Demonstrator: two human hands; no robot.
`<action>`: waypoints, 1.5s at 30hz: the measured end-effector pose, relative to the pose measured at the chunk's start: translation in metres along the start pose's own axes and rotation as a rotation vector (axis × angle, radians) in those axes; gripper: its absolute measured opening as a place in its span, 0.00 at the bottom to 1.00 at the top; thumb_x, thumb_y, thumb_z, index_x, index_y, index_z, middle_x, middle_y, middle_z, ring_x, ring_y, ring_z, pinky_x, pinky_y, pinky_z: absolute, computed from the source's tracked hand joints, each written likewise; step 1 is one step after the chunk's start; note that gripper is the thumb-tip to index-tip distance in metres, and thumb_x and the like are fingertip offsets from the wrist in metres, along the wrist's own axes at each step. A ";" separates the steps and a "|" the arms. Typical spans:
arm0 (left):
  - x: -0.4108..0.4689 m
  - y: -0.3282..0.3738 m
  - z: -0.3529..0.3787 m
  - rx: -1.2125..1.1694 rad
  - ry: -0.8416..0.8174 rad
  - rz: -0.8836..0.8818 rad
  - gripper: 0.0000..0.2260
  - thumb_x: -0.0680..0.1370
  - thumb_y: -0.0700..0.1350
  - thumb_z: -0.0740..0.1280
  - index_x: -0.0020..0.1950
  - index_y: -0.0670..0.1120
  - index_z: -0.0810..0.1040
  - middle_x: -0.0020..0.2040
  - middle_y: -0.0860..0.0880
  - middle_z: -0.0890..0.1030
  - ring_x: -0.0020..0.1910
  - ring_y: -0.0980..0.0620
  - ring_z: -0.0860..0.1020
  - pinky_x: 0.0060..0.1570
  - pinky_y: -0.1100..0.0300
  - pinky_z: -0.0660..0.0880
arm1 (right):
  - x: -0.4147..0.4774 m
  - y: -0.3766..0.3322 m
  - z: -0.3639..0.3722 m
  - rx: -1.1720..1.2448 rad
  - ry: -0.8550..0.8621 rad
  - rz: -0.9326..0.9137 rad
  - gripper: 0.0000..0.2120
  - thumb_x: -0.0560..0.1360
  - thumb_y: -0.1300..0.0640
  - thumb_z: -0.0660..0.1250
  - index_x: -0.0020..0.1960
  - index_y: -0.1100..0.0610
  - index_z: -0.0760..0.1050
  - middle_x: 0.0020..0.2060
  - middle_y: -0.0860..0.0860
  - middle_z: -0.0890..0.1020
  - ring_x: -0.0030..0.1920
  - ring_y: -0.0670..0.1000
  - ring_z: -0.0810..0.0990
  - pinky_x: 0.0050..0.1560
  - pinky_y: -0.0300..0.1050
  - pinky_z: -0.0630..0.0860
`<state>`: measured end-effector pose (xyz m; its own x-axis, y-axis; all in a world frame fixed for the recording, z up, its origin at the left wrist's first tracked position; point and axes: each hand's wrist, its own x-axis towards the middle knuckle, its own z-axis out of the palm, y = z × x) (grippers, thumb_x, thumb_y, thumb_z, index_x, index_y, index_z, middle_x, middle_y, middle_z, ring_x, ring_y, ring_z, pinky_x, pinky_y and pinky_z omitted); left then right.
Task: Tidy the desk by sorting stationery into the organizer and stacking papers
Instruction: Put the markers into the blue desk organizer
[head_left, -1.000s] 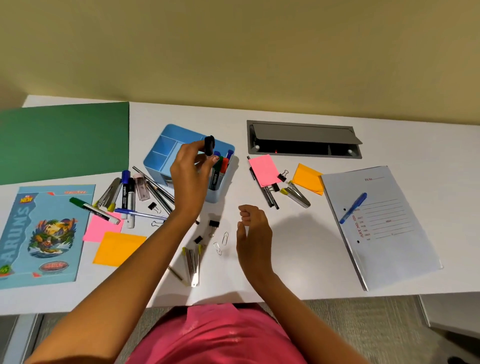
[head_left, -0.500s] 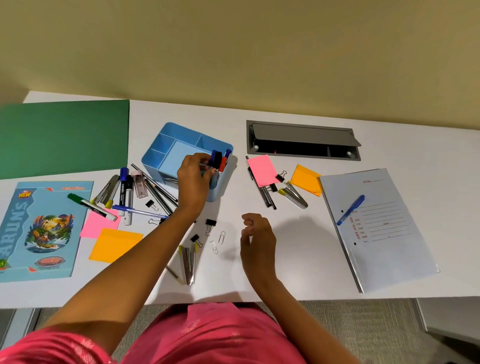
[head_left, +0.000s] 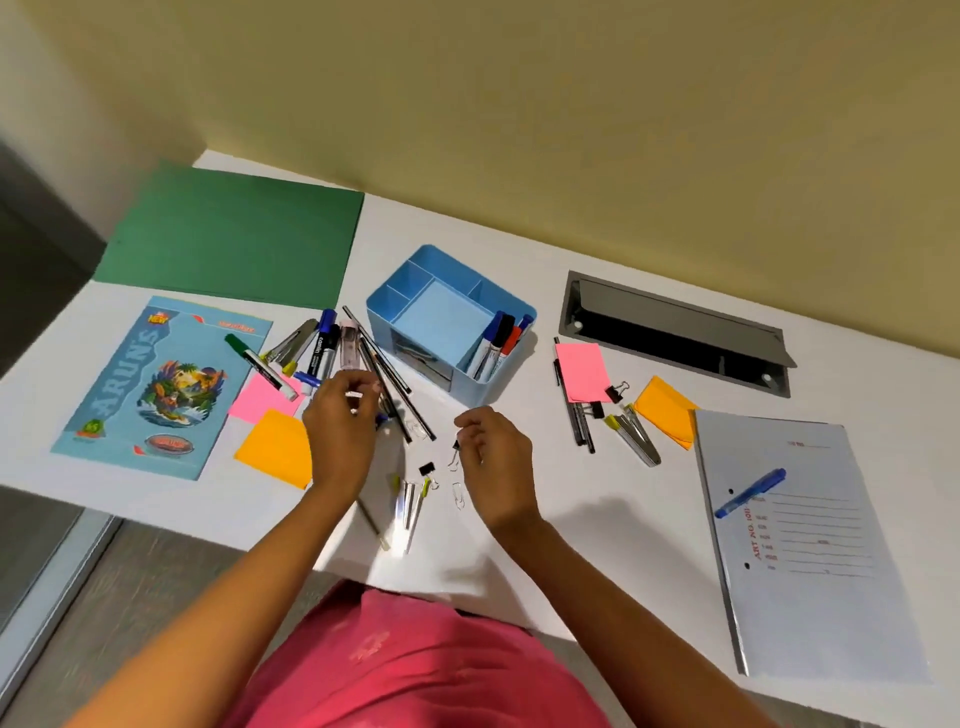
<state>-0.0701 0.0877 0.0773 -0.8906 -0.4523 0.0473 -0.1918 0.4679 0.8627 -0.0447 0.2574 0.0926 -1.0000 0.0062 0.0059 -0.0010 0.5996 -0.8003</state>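
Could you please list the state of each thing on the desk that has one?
Blue organizer: upright, four markers in its right compartment, other compartments look empty.
Desk cable hatch: lid open.
Green marker: capped, lying flat.
Blue pen: capped, lying on the file folder.
File folder: closed, flat.
Left hand: fingers curled over the pens.
Right hand: fingers curled near a binder clip.

On the white desk (head_left: 597, 519), a blue organizer (head_left: 447, 332) holds several markers (head_left: 498, 340) in its right compartment. The left hand (head_left: 340, 431) hovers over loose pens (head_left: 389, 374) just left of the organizer, fingers curled. The right hand (head_left: 496, 457) hangs loosely curled above scattered paper clips (head_left: 457, 493) and a binder clip (head_left: 427, 468).
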 end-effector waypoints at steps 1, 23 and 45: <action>0.001 -0.008 -0.008 0.008 0.032 -0.041 0.06 0.78 0.41 0.66 0.53 0.42 0.79 0.48 0.45 0.82 0.40 0.51 0.78 0.38 0.70 0.71 | 0.005 -0.006 0.008 -0.003 -0.037 -0.008 0.07 0.77 0.65 0.62 0.51 0.59 0.77 0.44 0.53 0.81 0.40 0.46 0.77 0.41 0.30 0.73; 0.137 -0.108 -0.099 0.493 -0.231 -0.270 0.21 0.74 0.56 0.70 0.46 0.36 0.77 0.41 0.38 0.81 0.42 0.37 0.80 0.36 0.55 0.70 | 0.130 -0.088 0.196 -0.452 -0.137 0.259 0.11 0.78 0.58 0.64 0.56 0.63 0.77 0.48 0.60 0.82 0.48 0.58 0.82 0.43 0.45 0.77; 0.162 -0.121 -0.093 0.473 -0.413 -0.270 0.14 0.72 0.47 0.70 0.33 0.37 0.81 0.27 0.42 0.76 0.34 0.40 0.79 0.32 0.60 0.65 | 0.132 -0.094 0.182 -0.246 0.286 0.004 0.06 0.73 0.60 0.65 0.43 0.61 0.69 0.33 0.56 0.74 0.30 0.53 0.73 0.27 0.43 0.69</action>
<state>-0.1525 -0.1131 0.0277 -0.8524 -0.3170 -0.4158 -0.5054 0.7032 0.5001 -0.1779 0.0558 0.0598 -0.9571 0.2113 0.1983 0.0396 0.7734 -0.6327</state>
